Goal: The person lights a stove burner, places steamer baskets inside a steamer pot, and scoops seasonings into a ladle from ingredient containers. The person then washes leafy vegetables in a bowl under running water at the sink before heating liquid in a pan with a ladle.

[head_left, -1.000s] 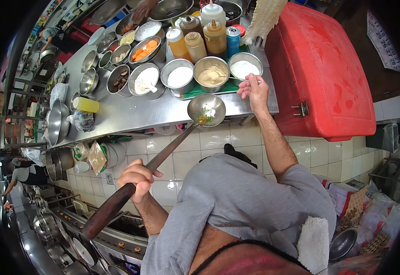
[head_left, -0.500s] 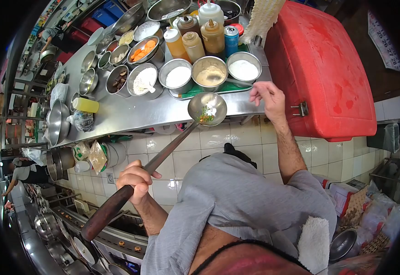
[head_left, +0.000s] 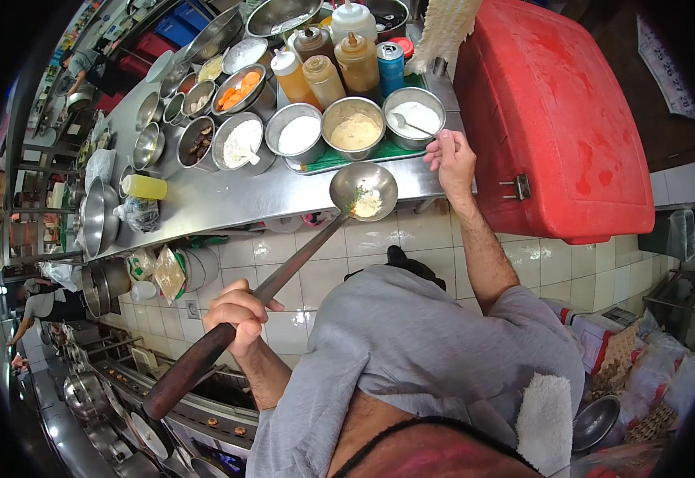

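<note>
My left hand [head_left: 237,312] is wrapped round the shaft of a long ladle [head_left: 303,253] with a dark wooden handle. Its metal bowl hangs level just off the counter's front edge. In it lie pale beige powder [head_left: 367,205] and chopped green and reddish bits. My right hand [head_left: 452,159] pinches the handle end of a small spoon [head_left: 401,120], whose head is at the white powder [head_left: 420,113] in the rightmost steel bowl [head_left: 391,137]. Left of that stand a steel bowl of beige powder [head_left: 355,131] and another of white powder [head_left: 298,135].
Squeeze bottles [head_left: 355,60] and a blue can [head_left: 390,70] stand behind the powder bowls. More bowls, one with orange carrot slices [head_left: 237,92], line the steel counter [head_left: 228,195] leftward. A big red cooler [head_left: 554,127] sits close on the right. Another person [head_left: 41,307] is at far left.
The spoon in my right hand has moved from over the beige powder bowl to the rightmost white powder bowl. Beige powder now lies in the ladle over the white. The ladle barely moved.
</note>
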Demonstrator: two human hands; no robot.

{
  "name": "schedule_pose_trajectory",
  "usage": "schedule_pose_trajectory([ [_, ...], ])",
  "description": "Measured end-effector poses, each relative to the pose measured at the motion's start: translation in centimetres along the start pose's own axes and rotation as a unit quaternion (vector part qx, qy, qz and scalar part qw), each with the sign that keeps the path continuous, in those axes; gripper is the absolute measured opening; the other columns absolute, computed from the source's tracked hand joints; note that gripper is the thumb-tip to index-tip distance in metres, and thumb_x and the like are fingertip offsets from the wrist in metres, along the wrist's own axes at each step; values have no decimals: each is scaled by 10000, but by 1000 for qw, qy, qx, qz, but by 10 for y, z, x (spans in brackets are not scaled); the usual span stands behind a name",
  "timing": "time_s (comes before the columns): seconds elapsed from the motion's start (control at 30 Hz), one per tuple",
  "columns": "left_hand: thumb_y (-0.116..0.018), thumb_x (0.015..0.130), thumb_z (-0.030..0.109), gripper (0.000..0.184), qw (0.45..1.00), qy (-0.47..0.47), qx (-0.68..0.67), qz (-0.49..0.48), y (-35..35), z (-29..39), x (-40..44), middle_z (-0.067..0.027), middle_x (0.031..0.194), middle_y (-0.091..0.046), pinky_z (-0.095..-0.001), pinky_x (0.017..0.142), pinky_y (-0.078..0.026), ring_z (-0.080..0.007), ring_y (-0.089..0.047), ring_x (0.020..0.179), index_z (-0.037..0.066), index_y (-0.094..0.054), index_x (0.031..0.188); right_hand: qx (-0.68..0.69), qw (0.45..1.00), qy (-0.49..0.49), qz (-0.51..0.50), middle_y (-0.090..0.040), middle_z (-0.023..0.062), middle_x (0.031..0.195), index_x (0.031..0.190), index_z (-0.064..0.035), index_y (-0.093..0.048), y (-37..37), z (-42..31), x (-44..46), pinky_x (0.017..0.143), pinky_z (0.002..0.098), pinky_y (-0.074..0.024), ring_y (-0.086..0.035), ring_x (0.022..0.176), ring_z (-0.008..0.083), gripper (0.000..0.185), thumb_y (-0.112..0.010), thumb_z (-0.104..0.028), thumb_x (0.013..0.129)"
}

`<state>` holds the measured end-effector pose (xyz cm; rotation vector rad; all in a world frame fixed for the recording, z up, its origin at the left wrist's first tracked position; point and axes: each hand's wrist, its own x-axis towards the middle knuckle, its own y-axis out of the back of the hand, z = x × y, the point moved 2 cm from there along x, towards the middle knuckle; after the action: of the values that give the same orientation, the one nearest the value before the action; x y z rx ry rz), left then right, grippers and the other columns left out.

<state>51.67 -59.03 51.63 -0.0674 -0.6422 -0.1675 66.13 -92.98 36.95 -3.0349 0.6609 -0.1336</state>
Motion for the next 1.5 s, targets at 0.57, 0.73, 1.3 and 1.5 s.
schedule_pose_trajectory([
  [0.57,-677,765,240,282,1000,-4,-1,8,-13,-9,6,-59,537,-537,-249,356,-322,-114,-366,426,58,-507,633,123,984,-54,-115,-589,112,725,933,41,-532,55,-52,-3,445,227,-428,-584,564,157,252,-483,-205,913],
  [0.73,-677,751,225,268,1000,0,-15,8,-16,-10,9,-52,536,-541,-241,368,-312,-108,-361,423,63,-511,617,23,987,36,-158,-588,82,726,941,28,-570,53,-49,12,480,213,-428,-576,586,126,219,-492,-175,909],
  [1.3,-683,740,234,287,995,-23,55,75,14,33,-33,-53,524,-545,-232,353,-288,-112,-377,400,63,-505,595,-325,922,202,-55,-358,182,1155,1244,-46,-380,-136,-41,125,971,432,-276,-321,1103,326,958,-833,-385,471],
  [1.5,-672,766,300,343,989,-21,89,118,23,54,-46,-35,506,-502,-247,325,-398,-108,-319,430,82,-484,579,-230,943,237,-51,-469,159,1092,1156,-17,-357,-145,-34,115,907,387,-385,-475,1052,289,815,-817,-230,519],
])
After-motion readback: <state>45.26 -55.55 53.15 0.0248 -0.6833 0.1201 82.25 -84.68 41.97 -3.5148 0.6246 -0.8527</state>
